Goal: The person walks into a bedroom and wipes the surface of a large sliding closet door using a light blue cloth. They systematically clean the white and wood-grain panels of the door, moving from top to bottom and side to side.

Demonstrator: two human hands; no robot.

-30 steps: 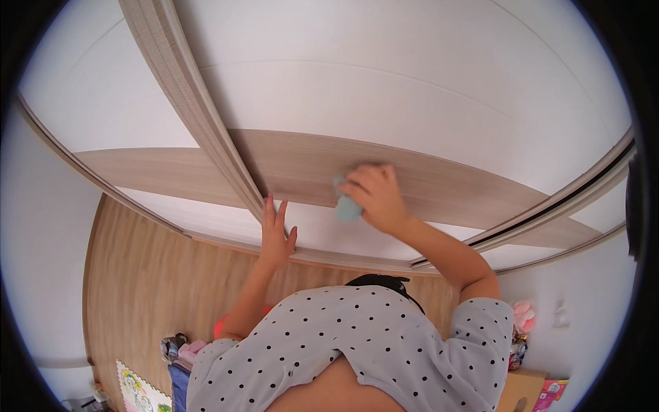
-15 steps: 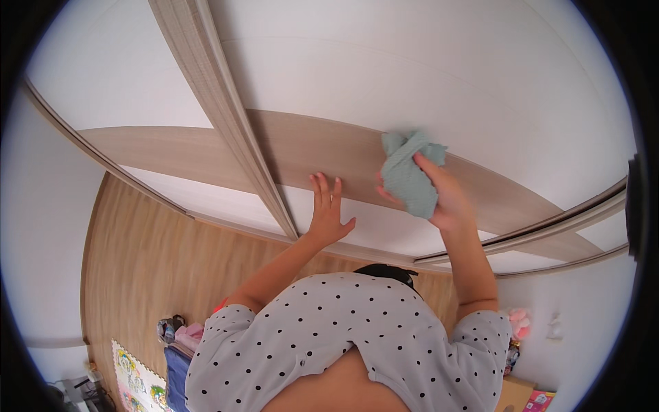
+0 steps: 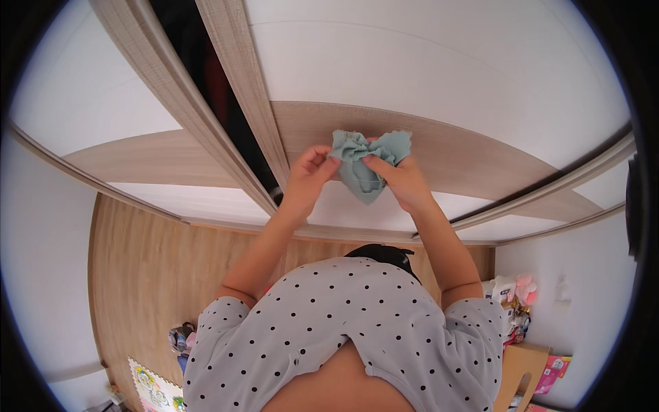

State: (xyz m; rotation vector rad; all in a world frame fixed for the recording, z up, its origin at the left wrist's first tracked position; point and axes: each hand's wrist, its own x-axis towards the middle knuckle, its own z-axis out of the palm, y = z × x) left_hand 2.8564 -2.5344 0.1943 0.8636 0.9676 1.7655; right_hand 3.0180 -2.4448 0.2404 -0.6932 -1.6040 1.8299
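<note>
Cloth point(image 3: 364, 180), pale green and crumpled, between both hands and in front of a door panel point(image 3: 425, 62). Gripped on its right side by the right hand point(image 3: 408, 184), thumb across the front; pinched at the left edge by the left hand point(image 3: 307, 177), fingers curled. Looks like a step of turning or gathering the folds. Calls next, by that reading, for a sure grip on one side and a looser one on the other. Impossible to tell whether touching the panel. Just beyond, across that panel, a wood-grain band point(image 3: 473, 165) between white areas. To the left, near the left hand, an upright frame point(image 3: 247, 86), then a dark gap point(image 3: 223, 103). Best to keep fingers and loose fabric clear of those edges. To the right, more unbroken panel as far as a dark edge point(image 3: 494, 204), so wider room for sideways movement. Farther down, bare wooden floor point(image 3: 151, 268) on the left, with a patterned mat point(image 3: 154, 388) well apart from the hands.
</note>
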